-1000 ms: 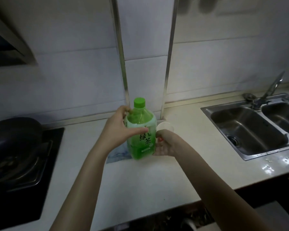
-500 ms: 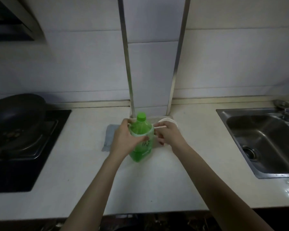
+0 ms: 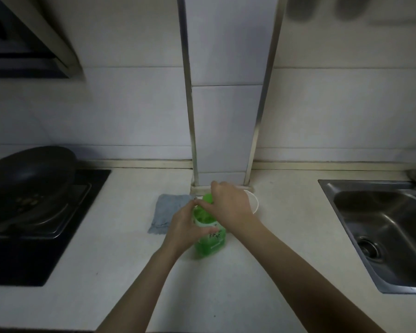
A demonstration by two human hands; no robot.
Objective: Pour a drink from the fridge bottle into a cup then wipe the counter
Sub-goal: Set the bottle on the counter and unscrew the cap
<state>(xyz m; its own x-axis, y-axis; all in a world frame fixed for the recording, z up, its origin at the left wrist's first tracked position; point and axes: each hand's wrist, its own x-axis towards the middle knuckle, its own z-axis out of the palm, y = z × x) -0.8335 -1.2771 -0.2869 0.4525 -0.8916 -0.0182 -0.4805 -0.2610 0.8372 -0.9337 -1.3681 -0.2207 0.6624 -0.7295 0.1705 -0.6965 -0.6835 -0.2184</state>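
Observation:
A green tea bottle (image 3: 210,241) with a green cap (image 3: 207,197) stands upright on the white counter (image 3: 262,272). My left hand (image 3: 185,227) grips the bottle's body from the left. My right hand (image 3: 228,205) reaches over the top and its fingers curl round the cap. A white cup (image 3: 253,202) stands just behind my right hand, mostly hidden by it. A grey-blue cloth (image 3: 166,212) lies flat on the counter to the left of the bottle.
A black pan (image 3: 27,179) sits on the dark stove (image 3: 46,236) at the left. A steel sink (image 3: 384,231) is set into the counter at the right. A tiled pillar with metal edges (image 3: 222,140) rises behind the bottle.
My right hand has moved from beside the cup up onto the bottle's cap. The bottle stays on the counter in my left hand's grip.

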